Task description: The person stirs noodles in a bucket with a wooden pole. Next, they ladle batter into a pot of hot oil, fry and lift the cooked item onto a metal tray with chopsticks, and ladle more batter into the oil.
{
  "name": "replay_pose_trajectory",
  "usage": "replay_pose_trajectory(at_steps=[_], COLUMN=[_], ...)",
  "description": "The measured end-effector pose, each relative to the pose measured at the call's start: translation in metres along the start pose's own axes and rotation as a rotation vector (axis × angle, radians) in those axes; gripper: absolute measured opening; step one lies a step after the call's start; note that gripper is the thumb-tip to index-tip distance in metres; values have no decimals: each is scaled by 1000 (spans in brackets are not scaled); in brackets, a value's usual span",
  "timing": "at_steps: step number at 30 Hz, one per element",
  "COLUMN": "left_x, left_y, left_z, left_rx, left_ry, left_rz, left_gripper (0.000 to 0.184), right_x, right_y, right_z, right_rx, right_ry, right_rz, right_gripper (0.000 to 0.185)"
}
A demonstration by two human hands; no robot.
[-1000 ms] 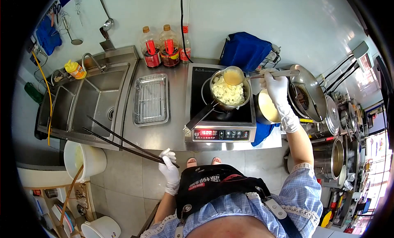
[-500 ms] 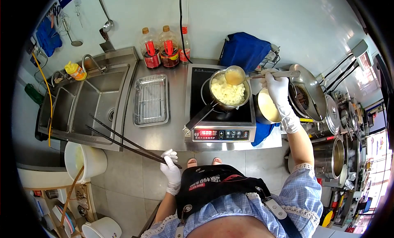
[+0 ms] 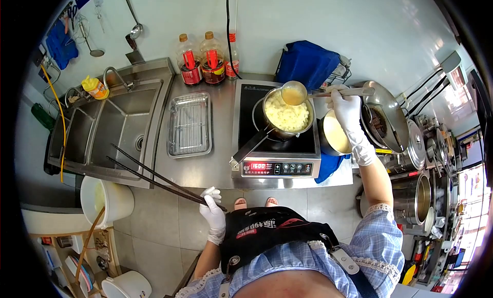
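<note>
White gloves cover both hands. The left hand (image 3: 213, 211) is closed around the thick ends of two long dark chopsticks (image 3: 159, 180), in front of the bench (image 3: 221, 169); their thin tips point away to the left, spread apart over the sink's near edge. The right hand (image 3: 345, 107) grips the handle of a ladle (image 3: 294, 94), whose bowl, holding yellowish liquid, is over the far rim of a saucepan (image 3: 265, 109). Pale yellow, lumpy food (image 3: 286, 116) fills much of the saucepan. The pan sits on the black top of an induction cooker (image 3: 300, 156), its dark handle angled toward the person and leftward; the red display reads 1600.

Just right of the cooker, partly behind the right wrist, is a pot (image 3: 336, 135) with pale yellow contents, and a blue cloth (image 3: 331, 169) lies near it. Farther right is a wok (image 3: 399, 110) with dark contents in or over it; which, cannot be told. Left of the cooker, a metal tray (image 3: 190, 153) bears a wire rack (image 3: 190, 122). Three bottles (image 3: 213, 67) with red labels stand upright near the wall, and the steel sink (image 3: 126, 118) is at far left.
</note>
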State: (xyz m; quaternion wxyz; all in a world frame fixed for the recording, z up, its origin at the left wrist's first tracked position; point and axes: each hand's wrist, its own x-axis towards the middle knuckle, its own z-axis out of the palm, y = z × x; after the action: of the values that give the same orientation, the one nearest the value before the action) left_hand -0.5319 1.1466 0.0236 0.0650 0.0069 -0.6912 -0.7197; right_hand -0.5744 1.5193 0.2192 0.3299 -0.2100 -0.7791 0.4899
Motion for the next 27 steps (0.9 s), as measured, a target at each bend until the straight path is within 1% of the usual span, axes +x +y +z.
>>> replay_pose_trajectory(at_steps=[8, 10, 25, 27], left_x=[3, 3, 5, 5], left_y=[-3, 0, -2, -2], left_z=[0, -1, 0, 0], left_rx=[-1, -60, -32, -35], left_ry=[10, -11, -4, 0], left_rz=[20, -42, -41, -40], left_gripper=[36, 29, 30, 30], right_x=[3, 4, 7, 7], right_y=[1, 2, 4, 6], right_z=[0, 0, 5, 6], right_rx=[9, 17, 24, 85], right_ry=[4, 9, -13, -26], right_rz=[-15, -9, -4, 0], right_gripper=[15, 15, 13, 13])
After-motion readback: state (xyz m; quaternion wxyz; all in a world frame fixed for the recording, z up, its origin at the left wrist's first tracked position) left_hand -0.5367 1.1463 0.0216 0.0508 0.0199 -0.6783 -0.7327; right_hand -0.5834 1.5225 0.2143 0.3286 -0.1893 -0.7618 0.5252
